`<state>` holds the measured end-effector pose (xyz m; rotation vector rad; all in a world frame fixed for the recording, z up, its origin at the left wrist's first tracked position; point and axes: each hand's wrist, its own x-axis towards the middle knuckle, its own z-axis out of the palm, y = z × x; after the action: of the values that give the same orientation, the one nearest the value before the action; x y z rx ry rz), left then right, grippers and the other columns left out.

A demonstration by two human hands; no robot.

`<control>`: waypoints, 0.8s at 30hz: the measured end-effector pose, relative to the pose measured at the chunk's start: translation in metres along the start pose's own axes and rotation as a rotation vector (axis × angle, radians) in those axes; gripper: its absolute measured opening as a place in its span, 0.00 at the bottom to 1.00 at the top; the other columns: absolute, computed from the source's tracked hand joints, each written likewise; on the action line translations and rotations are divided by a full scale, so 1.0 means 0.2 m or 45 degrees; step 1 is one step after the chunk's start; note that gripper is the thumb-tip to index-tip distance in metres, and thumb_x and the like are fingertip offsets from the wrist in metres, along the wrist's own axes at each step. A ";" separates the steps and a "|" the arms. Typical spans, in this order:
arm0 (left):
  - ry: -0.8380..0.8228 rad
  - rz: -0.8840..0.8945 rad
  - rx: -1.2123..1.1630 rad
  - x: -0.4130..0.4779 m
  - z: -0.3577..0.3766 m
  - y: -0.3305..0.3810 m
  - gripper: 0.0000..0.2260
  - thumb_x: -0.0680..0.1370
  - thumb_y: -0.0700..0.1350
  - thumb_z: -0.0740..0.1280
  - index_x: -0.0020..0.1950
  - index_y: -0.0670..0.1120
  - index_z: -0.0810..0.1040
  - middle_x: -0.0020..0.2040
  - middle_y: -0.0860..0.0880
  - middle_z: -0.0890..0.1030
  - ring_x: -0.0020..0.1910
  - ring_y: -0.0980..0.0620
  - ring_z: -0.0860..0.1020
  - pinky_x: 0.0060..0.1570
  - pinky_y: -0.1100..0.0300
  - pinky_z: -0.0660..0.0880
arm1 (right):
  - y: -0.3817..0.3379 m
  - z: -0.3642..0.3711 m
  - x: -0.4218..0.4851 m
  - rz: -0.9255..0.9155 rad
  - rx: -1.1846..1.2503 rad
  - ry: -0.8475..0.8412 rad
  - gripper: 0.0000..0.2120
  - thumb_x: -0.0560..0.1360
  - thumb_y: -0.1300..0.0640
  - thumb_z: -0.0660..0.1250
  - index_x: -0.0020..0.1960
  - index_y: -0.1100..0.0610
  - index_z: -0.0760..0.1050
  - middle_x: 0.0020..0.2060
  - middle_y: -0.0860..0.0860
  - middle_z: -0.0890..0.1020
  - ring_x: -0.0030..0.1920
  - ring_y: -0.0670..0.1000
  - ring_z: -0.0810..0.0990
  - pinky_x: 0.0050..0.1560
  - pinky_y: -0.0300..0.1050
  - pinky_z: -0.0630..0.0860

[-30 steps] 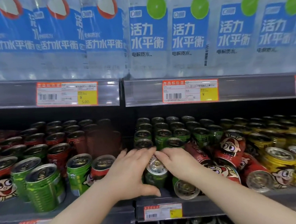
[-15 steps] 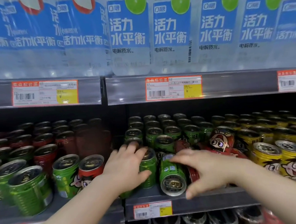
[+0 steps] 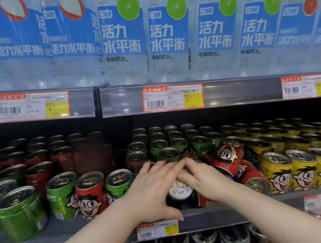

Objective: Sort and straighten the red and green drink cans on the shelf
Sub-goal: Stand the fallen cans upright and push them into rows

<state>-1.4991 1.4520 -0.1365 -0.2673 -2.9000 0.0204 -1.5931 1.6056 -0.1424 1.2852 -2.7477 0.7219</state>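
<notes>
You are partway through righting a tipped can point(image 3: 180, 187) at the front edge of the shelf point(image 3: 200, 220). Your left hand point(image 3: 152, 186) wraps it, fingers over the top and thumb underneath. Your right hand point(image 3: 201, 179) cups the other side, fingertips meeting. Next, I judge, you stand it upright among its own colour. It lies sideways, silver end toward you, its body too shadowed to tell the colour.

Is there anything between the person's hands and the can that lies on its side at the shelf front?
Nothing visible. The left hand and the right hand both rest directly on the lying can, fingers meeting over its top. Toppled red cans lie just to its right, outside the grip.
</notes>
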 end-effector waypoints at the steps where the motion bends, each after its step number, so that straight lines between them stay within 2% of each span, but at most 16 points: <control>1: 0.030 -0.012 -0.007 0.02 0.02 0.03 0.51 0.67 0.65 0.68 0.75 0.55 0.35 0.77 0.54 0.51 0.75 0.53 0.51 0.73 0.53 0.43 | 0.00 0.00 0.01 0.027 0.059 0.020 0.19 0.78 0.42 0.55 0.60 0.55 0.68 0.53 0.53 0.80 0.53 0.54 0.78 0.54 0.52 0.74; 4: 0.118 -0.053 0.077 0.07 0.05 0.07 0.45 0.71 0.62 0.66 0.76 0.54 0.39 0.73 0.51 0.60 0.71 0.51 0.61 0.72 0.53 0.48 | 0.01 -0.03 0.03 0.074 0.202 0.046 0.15 0.80 0.50 0.54 0.59 0.57 0.73 0.53 0.52 0.80 0.54 0.51 0.77 0.53 0.44 0.72; 6: 0.117 -0.107 0.109 0.10 0.03 0.06 0.40 0.71 0.63 0.64 0.75 0.54 0.48 0.69 0.51 0.66 0.68 0.50 0.64 0.71 0.50 0.49 | 0.02 -0.06 0.01 0.062 0.256 0.046 0.15 0.80 0.52 0.55 0.61 0.55 0.74 0.54 0.50 0.79 0.56 0.49 0.76 0.54 0.39 0.70; 7: 0.085 -0.144 0.092 0.11 0.01 0.04 0.38 0.70 0.64 0.64 0.74 0.54 0.53 0.67 0.50 0.69 0.67 0.49 0.65 0.71 0.48 0.51 | 0.03 -0.09 -0.01 0.052 0.219 0.043 0.16 0.80 0.51 0.56 0.64 0.54 0.73 0.58 0.49 0.78 0.59 0.48 0.75 0.58 0.39 0.70; 9: 0.008 -0.196 0.047 0.12 -0.01 0.02 0.36 0.67 0.66 0.65 0.71 0.54 0.59 0.65 0.51 0.71 0.66 0.49 0.65 0.70 0.48 0.54 | 0.06 -0.15 -0.07 0.026 0.025 -0.023 0.23 0.77 0.45 0.60 0.70 0.50 0.67 0.66 0.47 0.73 0.65 0.47 0.72 0.65 0.41 0.68; 11: -0.013 -0.206 0.046 0.11 0.00 0.01 0.37 0.67 0.66 0.64 0.72 0.53 0.59 0.65 0.51 0.70 0.66 0.49 0.64 0.69 0.49 0.56 | 0.08 -0.17 -0.13 -0.005 -0.324 -0.181 0.34 0.71 0.38 0.65 0.73 0.49 0.60 0.69 0.48 0.70 0.67 0.49 0.70 0.66 0.43 0.67; 13: 0.002 -0.211 0.054 0.10 0.02 0.02 0.38 0.68 0.65 0.64 0.73 0.53 0.56 0.68 0.51 0.66 0.68 0.49 0.62 0.68 0.51 0.57 | 0.09 -0.15 -0.16 -0.063 -0.680 -0.275 0.42 0.67 0.38 0.69 0.74 0.51 0.56 0.69 0.51 0.69 0.67 0.53 0.68 0.67 0.47 0.66; 15: 0.016 -0.206 0.071 0.09 0.03 0.02 0.38 0.69 0.65 0.63 0.74 0.52 0.54 0.70 0.52 0.63 0.70 0.50 0.60 0.68 0.52 0.56 | 0.11 -0.08 -0.16 -0.119 -0.798 -0.207 0.43 0.67 0.42 0.71 0.75 0.51 0.53 0.69 0.52 0.69 0.67 0.54 0.67 0.68 0.48 0.63; 17: 0.000 -0.196 0.069 0.09 0.02 0.01 0.39 0.70 0.66 0.63 0.75 0.53 0.52 0.72 0.52 0.61 0.71 0.50 0.58 0.70 0.52 0.55 | 0.13 -0.05 -0.16 -0.150 -0.732 -0.108 0.43 0.68 0.45 0.70 0.75 0.50 0.51 0.68 0.51 0.69 0.67 0.53 0.68 0.69 0.46 0.62; 20: -0.050 -0.188 0.024 0.08 0.00 0.00 0.40 0.70 0.66 0.64 0.76 0.53 0.51 0.73 0.52 0.60 0.72 0.51 0.57 0.71 0.52 0.55 | 0.12 -0.07 -0.18 -0.081 -0.448 -0.014 0.44 0.68 0.46 0.69 0.76 0.49 0.49 0.68 0.48 0.67 0.66 0.49 0.68 0.67 0.41 0.64; 22: -0.066 -0.178 0.010 0.08 0.00 0.00 0.41 0.70 0.65 0.64 0.76 0.53 0.50 0.73 0.52 0.59 0.72 0.51 0.56 0.71 0.53 0.54 | 0.11 -0.10 -0.20 -0.001 -0.180 0.031 0.42 0.67 0.47 0.71 0.75 0.46 0.51 0.67 0.45 0.66 0.66 0.47 0.68 0.65 0.38 0.66; 24: -0.072 -0.167 0.014 0.08 0.00 0.00 0.41 0.70 0.65 0.64 0.76 0.53 0.49 0.74 0.53 0.58 0.73 0.51 0.55 0.71 0.54 0.54 | 0.11 -0.10 -0.22 0.073 0.071 0.063 0.40 0.66 0.48 0.73 0.71 0.44 0.56 0.63 0.42 0.68 0.63 0.44 0.71 0.61 0.35 0.69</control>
<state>-1.5141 1.4539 -0.1322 -0.0754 -2.9663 0.0228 -1.5844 1.6583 -0.1423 1.1853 -2.7546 0.8285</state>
